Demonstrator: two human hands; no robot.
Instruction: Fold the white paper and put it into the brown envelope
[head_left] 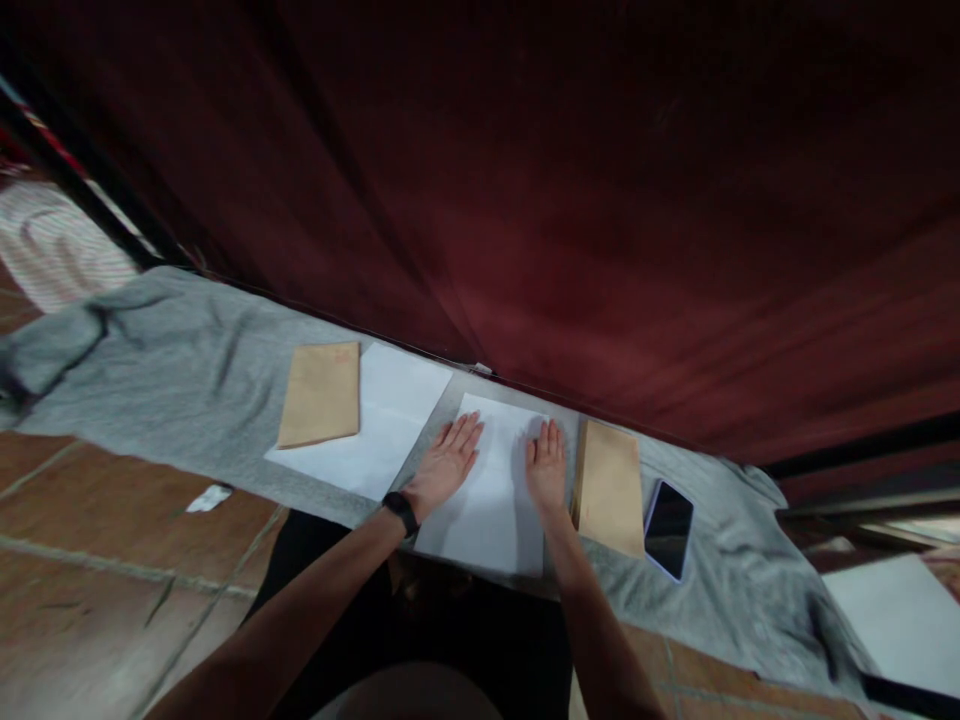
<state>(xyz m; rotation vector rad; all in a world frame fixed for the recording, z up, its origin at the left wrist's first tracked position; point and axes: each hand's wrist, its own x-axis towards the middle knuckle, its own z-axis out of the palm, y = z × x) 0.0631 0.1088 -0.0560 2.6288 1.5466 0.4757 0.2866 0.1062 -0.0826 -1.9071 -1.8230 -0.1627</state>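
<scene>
A white sheet of paper [491, 490] lies in front of me on a grey cloth. My left hand [446, 465] rests flat along its left side, fingers stretched out, with a dark band on the wrist. Near the sheet's right edge is my right hand [547, 468], also flat with its fingers extended. Just right of that hand sits a stack of brown envelopes [611, 488]. Farther left, another brown envelope or small stack [321, 393] lies partly over other white paper [401, 400]. Neither hand holds anything.
The grey cloth [225, 350] covers a narrow bench or table. A phone [669, 530] lies right of the envelope stack. Dark red fabric [525, 250] hangs along the far edge. On the tiled floor [97, 570] is a white scrap [209, 498]. White paper [900, 615] shows at far right.
</scene>
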